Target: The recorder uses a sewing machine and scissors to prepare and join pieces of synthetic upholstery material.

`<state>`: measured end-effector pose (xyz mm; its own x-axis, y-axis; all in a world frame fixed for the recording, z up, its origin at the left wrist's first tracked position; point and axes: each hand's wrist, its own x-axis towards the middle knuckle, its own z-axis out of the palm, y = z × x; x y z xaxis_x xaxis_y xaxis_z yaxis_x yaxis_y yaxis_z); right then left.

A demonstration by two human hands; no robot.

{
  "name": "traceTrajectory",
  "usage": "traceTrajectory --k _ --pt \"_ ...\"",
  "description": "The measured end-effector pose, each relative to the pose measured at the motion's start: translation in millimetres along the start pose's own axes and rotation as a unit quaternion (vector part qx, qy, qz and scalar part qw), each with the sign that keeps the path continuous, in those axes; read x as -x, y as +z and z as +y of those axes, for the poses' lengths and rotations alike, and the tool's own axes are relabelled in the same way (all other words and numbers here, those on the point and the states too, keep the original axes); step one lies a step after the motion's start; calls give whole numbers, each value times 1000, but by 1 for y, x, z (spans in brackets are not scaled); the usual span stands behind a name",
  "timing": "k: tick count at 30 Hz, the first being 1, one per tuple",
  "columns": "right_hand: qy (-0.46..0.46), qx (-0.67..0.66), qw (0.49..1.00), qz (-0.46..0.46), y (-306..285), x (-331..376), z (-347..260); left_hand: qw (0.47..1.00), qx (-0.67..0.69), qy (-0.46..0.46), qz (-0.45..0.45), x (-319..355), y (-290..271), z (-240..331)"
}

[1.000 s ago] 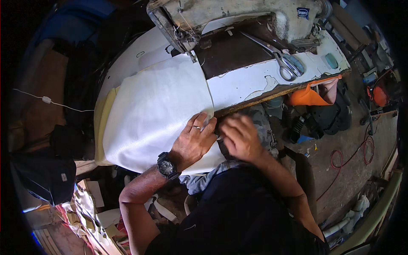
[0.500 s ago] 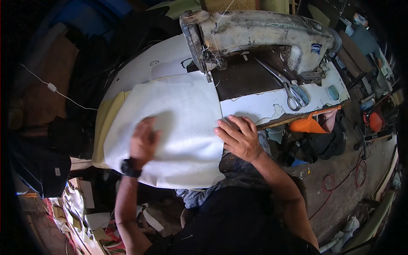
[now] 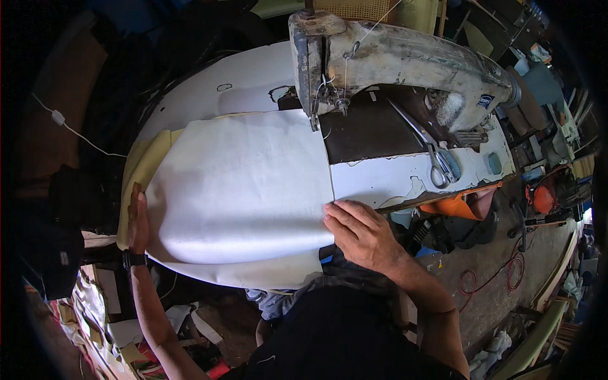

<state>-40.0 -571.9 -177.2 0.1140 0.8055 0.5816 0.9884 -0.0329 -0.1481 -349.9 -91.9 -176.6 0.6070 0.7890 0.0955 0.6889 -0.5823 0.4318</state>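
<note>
Has a white sheet (image 3: 247, 183) spread on the table (image 3: 380, 180), with a sewing machine (image 3: 405, 57) at two o'clock from the sheet's middle, scissors (image 3: 433, 151) near three and yellow cloth (image 3: 142, 168) near nine. Rests the left hand (image 3: 137, 221), straight-fingered and unclenched, against the edge between eight and nine. Lays the right hand (image 3: 362, 234) on the edge near four; cannot tell whether pinching, with the thumb hidden.

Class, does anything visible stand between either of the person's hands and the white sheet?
Nothing visible does. The left hand is at the left edge of the white sheet, and the right hand touches its right edge. The scissors lie apart, farther right on the table.
</note>
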Motion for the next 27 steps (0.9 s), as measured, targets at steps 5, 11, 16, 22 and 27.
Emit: traceTrajectory --k 5,11,16,22,27 --pt "-10 24 998 -50 -4 0 0 996 -84 -33 -2 4 1 14" --pt "-4 28 996 -81 -5 -6 6 997 -77 -13 -1 -4 2 13" --pt "17 17 998 -65 -1 -22 21 998 -60 -30 8 -18 10 15" --pt "22 28 998 -53 4 -31 31 997 -66 -13 28 -31 13 16" --pt "34 12 998 -59 3 -39 37 998 -54 -12 34 -34 15 14"
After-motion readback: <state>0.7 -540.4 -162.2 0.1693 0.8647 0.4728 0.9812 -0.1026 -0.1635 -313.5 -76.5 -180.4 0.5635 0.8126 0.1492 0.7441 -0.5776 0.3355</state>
